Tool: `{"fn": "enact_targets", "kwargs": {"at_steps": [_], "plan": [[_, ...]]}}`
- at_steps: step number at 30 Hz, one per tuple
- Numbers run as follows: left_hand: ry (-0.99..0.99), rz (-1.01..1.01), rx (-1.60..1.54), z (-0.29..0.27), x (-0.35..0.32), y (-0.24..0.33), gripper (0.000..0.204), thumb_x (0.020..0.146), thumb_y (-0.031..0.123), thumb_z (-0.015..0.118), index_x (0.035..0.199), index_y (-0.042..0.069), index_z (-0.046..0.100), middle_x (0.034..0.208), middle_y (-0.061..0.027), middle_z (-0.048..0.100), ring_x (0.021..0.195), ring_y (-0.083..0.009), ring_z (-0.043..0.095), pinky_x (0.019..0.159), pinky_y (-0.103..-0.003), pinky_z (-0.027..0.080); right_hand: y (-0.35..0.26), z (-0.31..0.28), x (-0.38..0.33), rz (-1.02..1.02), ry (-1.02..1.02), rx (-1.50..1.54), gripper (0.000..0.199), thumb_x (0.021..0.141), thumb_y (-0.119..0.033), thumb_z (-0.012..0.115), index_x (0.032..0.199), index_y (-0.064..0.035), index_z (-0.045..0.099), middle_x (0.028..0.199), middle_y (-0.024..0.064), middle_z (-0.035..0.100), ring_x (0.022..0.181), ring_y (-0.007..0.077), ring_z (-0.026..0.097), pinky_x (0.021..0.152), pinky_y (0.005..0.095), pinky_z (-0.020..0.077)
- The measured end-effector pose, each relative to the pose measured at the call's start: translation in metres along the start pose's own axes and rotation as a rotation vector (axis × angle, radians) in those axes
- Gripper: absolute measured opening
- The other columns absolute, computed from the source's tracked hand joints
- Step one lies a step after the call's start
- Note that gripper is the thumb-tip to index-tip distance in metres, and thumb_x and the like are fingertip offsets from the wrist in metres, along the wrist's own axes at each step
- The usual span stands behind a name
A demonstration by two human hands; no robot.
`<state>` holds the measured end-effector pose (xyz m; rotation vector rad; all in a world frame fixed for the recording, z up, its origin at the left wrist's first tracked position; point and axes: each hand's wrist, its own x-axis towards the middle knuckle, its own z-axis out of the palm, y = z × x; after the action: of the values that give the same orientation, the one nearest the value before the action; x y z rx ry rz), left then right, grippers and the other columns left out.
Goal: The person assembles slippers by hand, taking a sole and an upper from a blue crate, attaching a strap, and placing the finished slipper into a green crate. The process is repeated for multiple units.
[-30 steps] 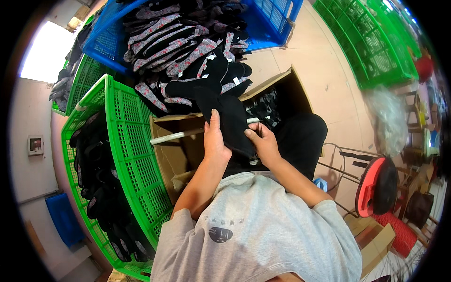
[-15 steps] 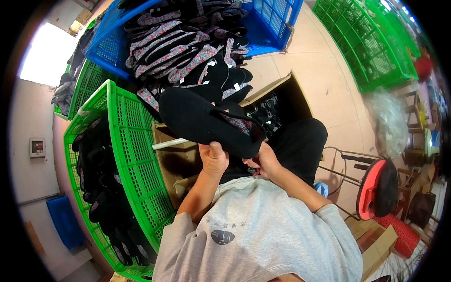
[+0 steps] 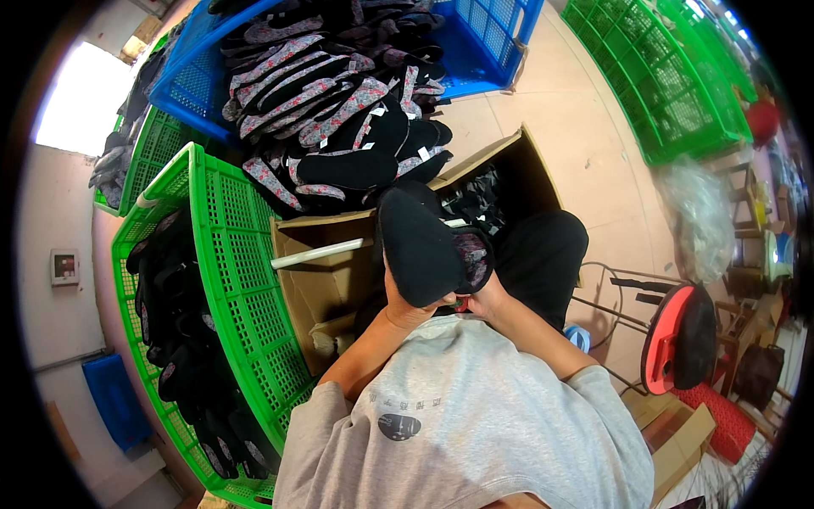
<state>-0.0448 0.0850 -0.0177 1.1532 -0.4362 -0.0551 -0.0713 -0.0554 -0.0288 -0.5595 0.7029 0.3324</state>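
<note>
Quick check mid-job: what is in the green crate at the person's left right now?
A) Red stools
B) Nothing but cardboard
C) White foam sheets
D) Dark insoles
D: the green crate holds a heap of dark insoles along its left side, seen through the open top.

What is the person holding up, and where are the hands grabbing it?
A black shoe sole, gripped at its near, lower end. The left hand holds it from beneath; the right hand is at the same end, mostly hidden behind it.

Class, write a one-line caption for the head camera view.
Both hands, left hand and right hand, hold a black sole above a cardboard box.
</note>
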Motion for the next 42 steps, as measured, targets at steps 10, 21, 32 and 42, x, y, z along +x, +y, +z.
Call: {"fn": "enact_targets", "kwargs": {"at_steps": [10, 21, 32, 42], "plan": [[-0.149, 0.075, 0.424, -0.013, 0.018, 0.032, 0.138, 0.058, 0.014, 0.095, 0.156, 0.012, -0.002, 0.15, -0.016, 0.04, 0.134, -0.0273, 0.047, 0.115, -0.04, 0.036, -0.05, -0.015, -0.014, -0.096, -0.03, -0.343, 0.032, 0.101, -0.044, 0.054, 0.099, -0.0123, 0.058, 0.067, 0.0013, 0.059, 0.047, 0.0062, 0.044, 0.041, 0.021, 0.0269], [-0.096, 0.111, 0.301, -0.006, 0.016, 0.031, 0.097, 0.08, 0.017, 0.081, 0.153, 0.007, 0.018, 0.142, -0.0138, 0.045, 0.123, -0.0253, 0.054, 0.109, -0.039, 0.042, -0.076, 0.006, -0.033, -0.086, -0.214, -0.828, 0.015, 0.099, -0.022, 0.059, 0.091, -0.0109, 0.058, 0.071, -0.0034, 0.058, 0.058, 0.0043, 0.052, 0.051, 0.0179, 0.0389], [-0.015, 0.053, 0.356, -0.01, 0.001, 0.008, 0.106, 0.076, 0.002, 0.082, 0.154, 0.012, 0.011, 0.143, -0.0163, 0.039, 0.118, -0.0281, 0.057, 0.101, -0.043, 0.05, -0.067, 0.01, -0.029, -0.125, -0.223, -0.926, 0.015, 0.099, -0.016, 0.058, 0.087, -0.0061, 0.058, 0.072, -0.0029, 0.056, 0.062, 0.0052, 0.051, 0.058, 0.0216, 0.0434], [-0.027, 0.245, 0.578, -0.003, 0.008, 0.019, 0.082, 0.087, 0.009, 0.072, 0.151, 0.012, 0.02, 0.135, -0.0138, 0.048, 0.115, -0.0248, 0.059, 0.098, -0.041, 0.053, -0.066, 0.018, -0.035, -0.117, -0.176, -0.834, 0.015, 0.092, -0.015, 0.072, 0.088, -0.0073, 0.059, 0.075, -0.0045, 0.058, 0.063, 0.0036, 0.051, 0.055, 0.0207, 0.0442]]}}
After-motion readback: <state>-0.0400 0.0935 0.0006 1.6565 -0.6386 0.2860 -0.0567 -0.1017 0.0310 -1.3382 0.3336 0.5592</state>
